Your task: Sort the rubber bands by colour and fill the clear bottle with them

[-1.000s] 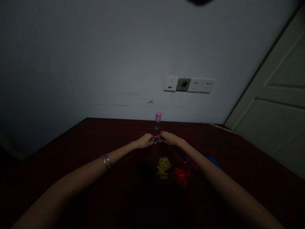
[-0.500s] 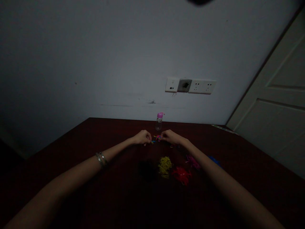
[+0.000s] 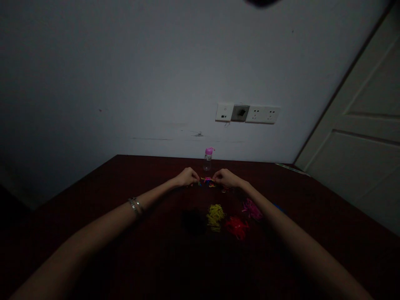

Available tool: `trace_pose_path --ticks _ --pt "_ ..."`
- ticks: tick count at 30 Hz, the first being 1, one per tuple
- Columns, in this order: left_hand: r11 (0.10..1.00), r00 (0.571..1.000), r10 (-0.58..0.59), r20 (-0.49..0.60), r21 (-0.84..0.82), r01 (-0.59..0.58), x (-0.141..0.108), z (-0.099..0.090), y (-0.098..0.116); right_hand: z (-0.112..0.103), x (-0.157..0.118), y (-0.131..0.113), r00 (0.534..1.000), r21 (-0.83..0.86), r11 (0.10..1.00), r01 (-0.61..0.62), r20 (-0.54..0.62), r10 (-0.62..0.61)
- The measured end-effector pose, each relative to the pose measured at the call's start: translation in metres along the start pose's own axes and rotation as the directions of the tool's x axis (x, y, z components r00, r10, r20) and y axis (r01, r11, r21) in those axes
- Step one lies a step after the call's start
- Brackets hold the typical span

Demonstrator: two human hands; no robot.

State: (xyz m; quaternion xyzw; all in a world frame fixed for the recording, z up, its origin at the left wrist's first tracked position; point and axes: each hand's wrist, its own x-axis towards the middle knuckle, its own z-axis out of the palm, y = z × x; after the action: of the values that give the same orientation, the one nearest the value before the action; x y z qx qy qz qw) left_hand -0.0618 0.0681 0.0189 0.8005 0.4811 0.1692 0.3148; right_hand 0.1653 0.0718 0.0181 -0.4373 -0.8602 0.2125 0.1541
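Compared with a second ago, I see my left hand (image 3: 187,177) and right hand (image 3: 227,178) farther apart, with more of the mixed bands (image 3: 207,180) showing between them. Both sets of fingers are pinched nearly together at the bands' ends — too small and dark for me to tell whether either grips one. The bottle (image 3: 208,160) stands just behind; yellow bands (image 3: 215,216) and red bands (image 3: 237,227) lie nearer me. The counter (image 3: 150,164) stretches wide leftward, its back edge along the wall (image 3: 162,83).
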Motion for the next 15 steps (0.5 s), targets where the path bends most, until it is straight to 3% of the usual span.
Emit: trace_pose_path --ticks 7,15 --pt "0.999 0.999 0.037 -0.008 -0.037 -0.038 0.003 -0.002 0.002 -0.001 -0.001 0.006 1.0 0.057 0.998 0.002 0.006 -0.002" --pt "0.983 0.999 0.004 0.032 -0.182 0.002 0.005 -0.005 0.0 0.002 -0.008 0.012 0.999 0.062 0.998 0.001 -0.036 0.002"
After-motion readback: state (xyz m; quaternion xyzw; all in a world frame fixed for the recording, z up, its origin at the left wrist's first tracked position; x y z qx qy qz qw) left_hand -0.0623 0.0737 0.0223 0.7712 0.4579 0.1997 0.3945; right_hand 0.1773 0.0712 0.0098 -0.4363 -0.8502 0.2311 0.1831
